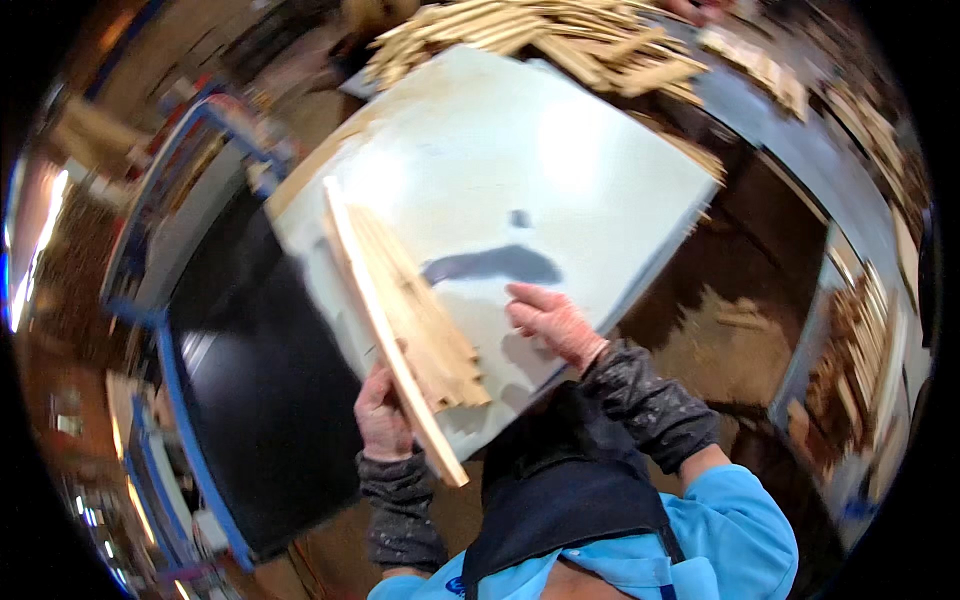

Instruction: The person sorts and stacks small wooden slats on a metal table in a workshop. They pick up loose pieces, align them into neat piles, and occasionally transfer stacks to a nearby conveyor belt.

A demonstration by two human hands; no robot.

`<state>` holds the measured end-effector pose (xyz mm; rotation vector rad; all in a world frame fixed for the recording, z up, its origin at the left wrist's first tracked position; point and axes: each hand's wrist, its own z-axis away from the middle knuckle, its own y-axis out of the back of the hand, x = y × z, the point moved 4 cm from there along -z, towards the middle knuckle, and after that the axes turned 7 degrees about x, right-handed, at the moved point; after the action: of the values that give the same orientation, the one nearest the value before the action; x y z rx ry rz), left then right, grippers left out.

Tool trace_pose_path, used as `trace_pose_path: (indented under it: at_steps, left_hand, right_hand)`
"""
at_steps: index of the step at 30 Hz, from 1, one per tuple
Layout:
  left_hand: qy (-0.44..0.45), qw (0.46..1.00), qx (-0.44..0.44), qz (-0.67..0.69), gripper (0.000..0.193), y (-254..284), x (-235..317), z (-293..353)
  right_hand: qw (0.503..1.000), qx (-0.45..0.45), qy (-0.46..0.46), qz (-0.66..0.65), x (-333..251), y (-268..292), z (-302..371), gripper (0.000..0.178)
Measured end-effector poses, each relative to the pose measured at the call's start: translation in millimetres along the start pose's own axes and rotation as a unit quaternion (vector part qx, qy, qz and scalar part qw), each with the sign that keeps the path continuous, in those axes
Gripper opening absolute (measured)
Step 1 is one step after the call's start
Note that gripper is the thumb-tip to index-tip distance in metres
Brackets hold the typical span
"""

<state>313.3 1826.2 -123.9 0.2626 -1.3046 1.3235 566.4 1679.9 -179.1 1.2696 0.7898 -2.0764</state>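
A long pale wooden board [385,325] stands on edge across the near left part of a white table top [560,170]. My left hand [380,415] grips the board near its lower end. A bundle of thin wooden strips [430,320] lies flat against the board's right side. My right hand [550,322] rests flat on the table top, fingers together, just right of the strips and holding nothing. Both forearms wear dark speckled sleeves.
A big heap of wooden slats [540,40] lies at the table's far edge. More stacked wood pieces [860,360] sit at the right. A dark machine with blue frame [190,330] stands to the left. Sawdust covers the floor [720,320] at right.
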Motion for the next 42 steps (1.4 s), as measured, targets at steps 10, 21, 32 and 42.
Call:
trace_pose_path:
  at_steps: [10,21,32,42]
  left_hand:
    - [-0.086,0.954,-0.132,-0.256,0.039,-209.0,-135.8,-4.8]
    - [0.062,0.905,-0.311,-0.284,0.026,-484.1,-457.8,5.1]
    - [0.109,0.894,-0.146,-0.409,0.028,-596.6,-661.4,-167.0]
    - [0.192,0.873,0.132,-0.428,0.03,-634.2,-784.2,-463.5]
  right_hand:
    - [0.992,-0.032,0.119,0.007,-1.8,139.9,98.6,0.091]
    - [0.886,0.374,-0.013,0.274,39.8,445.2,174.5,0.096]
    - [0.886,0.455,-0.061,0.073,104.6,636.4,96.9,0.097]
    - [0.845,0.418,-0.333,-0.033,106.8,758.5,35.2,0.084]
